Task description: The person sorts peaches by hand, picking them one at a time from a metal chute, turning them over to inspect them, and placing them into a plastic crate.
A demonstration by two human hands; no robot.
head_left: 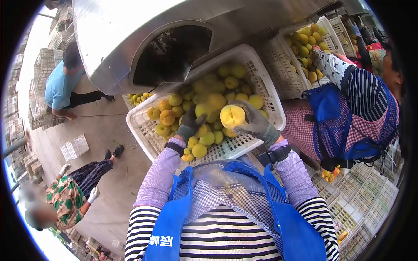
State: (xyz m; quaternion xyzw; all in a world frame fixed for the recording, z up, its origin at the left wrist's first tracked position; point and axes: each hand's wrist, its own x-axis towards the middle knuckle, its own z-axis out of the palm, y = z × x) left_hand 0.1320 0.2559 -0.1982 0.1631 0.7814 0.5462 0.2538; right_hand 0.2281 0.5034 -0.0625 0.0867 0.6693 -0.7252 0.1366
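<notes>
A white plastic crate [150, 145] in front of me holds many yellow-green peaches [199, 150], some with an orange blush. My right hand [257, 122], in a grey glove, is closed around the side of a large yellow peach [232, 116] above the crate, its stem dimple facing up. My left hand [190, 125], in a dark glove, reaches in among the fruit at the crate's middle. Its thumb and fingers are apart, beside a blurred peach [203, 109]; I see nothing gripped there.
A metal machine [104, 43] with a dark opening [167, 54] overhangs the crate's far side. On the right, a person in a blue apron [326, 104] works at another peach crate [285, 32]. Two people are on the left, near an overturned crate [75, 148]. Stacked crates [361, 191] stand at lower right.
</notes>
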